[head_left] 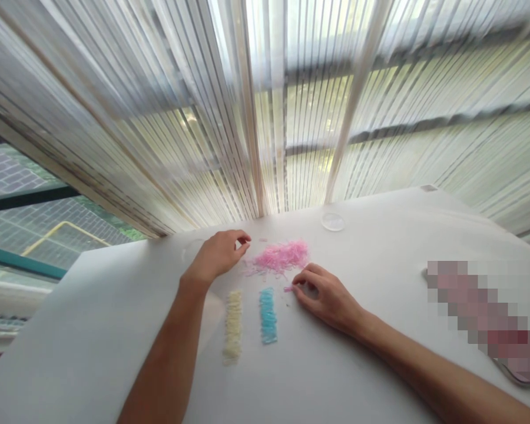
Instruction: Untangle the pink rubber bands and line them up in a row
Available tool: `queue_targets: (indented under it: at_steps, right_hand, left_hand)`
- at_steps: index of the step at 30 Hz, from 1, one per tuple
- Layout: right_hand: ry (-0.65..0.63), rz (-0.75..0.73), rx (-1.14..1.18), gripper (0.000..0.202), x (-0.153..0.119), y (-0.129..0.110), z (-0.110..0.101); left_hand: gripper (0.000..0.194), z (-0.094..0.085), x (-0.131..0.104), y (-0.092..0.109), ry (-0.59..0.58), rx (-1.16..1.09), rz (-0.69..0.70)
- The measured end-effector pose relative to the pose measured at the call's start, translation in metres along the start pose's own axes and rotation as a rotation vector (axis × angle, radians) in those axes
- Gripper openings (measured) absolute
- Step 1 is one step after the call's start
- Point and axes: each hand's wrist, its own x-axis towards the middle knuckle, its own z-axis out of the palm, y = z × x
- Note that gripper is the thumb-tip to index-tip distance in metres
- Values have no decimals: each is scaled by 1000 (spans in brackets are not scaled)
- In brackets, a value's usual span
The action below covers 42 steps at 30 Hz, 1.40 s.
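A loose heap of thin pink strips (282,255) lies on the white table, with a few stray pieces around it. My left hand (221,250) hovers at the heap's left side, thumb and fingers curved and a little apart, with nothing visible between them. On the near right side of the heap, my right hand (324,294) pinches a short pink strip (288,288) at the table surface. Nearer to me, pale yellow strips (233,327) are laid in a neat column. Beside them to the right runs a shorter column of blue strips (268,315), close to my right fingertips.
A clear round lid or dish (333,221) rests near the table's back edge. Another clear object, faint, sits behind my left wrist. At the right lies a blurred-out pinkish item (481,321). Sheer striped curtains (265,118) hang along the far edge of the white table (371,377).
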Motion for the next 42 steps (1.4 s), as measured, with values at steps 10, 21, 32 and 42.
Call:
queue_targets:
  at_steps: [10,21,32,42]
  right_hand:
    - [63,16,89,12,0,4,0]
    - [214,75,164,14,4,3,-2]
    - [146,14,124,16,1,4,-1]
    - [76,-58,40,15,-1,3,-1]
  left_hand:
    - [19,28,49,8,-49,94,73]
    - [17,28,-46,50,-8,53,317]
    - [16,50,-66,70,20,208,440]
    - [13,47,-65,65,-2,200,465]
